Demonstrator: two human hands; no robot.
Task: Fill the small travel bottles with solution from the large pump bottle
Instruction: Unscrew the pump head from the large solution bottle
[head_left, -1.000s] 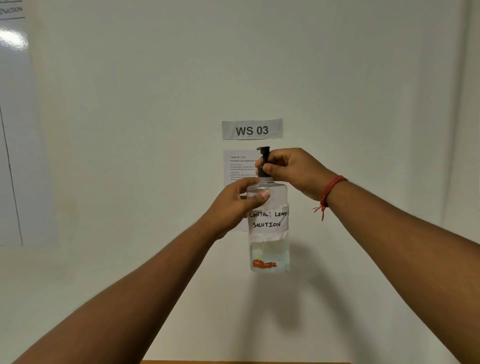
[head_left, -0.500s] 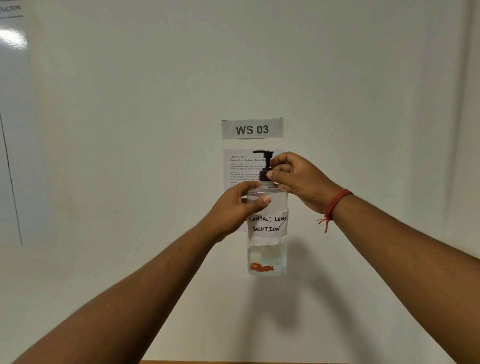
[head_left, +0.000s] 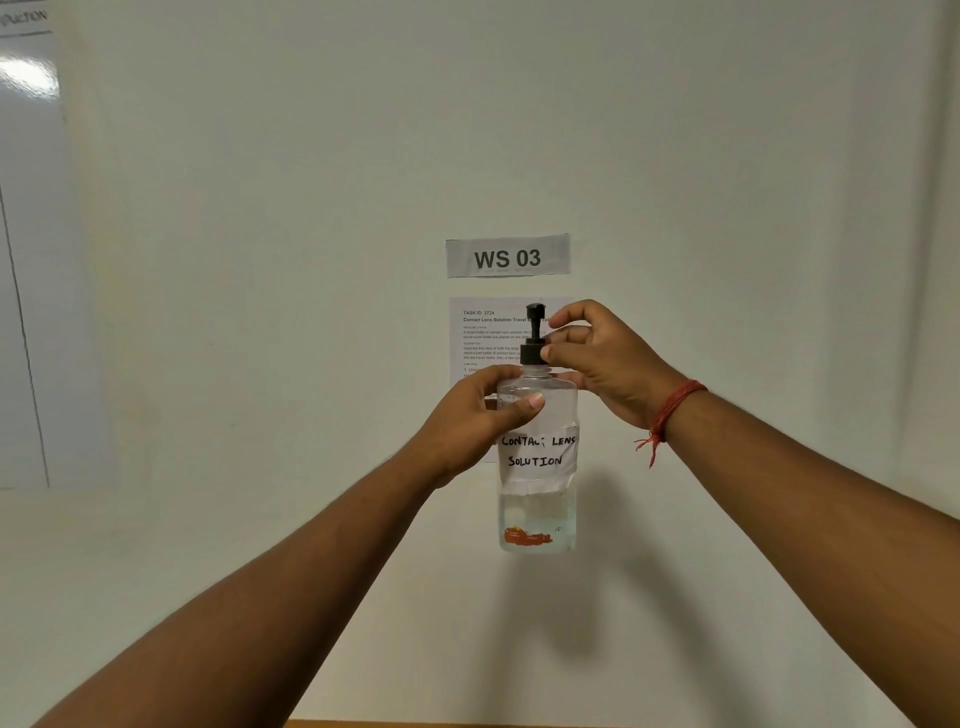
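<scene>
The large clear pump bottle (head_left: 537, 483), labelled "CONTACT LENS SOLUTION" on white tape, is held up in the air in front of the wall. Clear liquid fills only its lower part. My left hand (head_left: 475, 421) grips the bottle's upper body from the left, thumb across the front. My right hand (head_left: 605, 358) pinches the black pump collar (head_left: 532, 353) with thumb and fingers from the right. The pump head (head_left: 535, 310) points toward me. No small travel bottles are in view.
A "WS 03" sign (head_left: 507, 255) and a printed task sheet (head_left: 483, 332) hang on the white wall behind the bottle. A glossy whiteboard (head_left: 26, 260) is at the left. A thin strip of wooden table edge (head_left: 467, 724) shows at the bottom.
The pump head has turned from pointing left to pointing at me as my right hand twists the collar. The bottle stays held at about the same height.
</scene>
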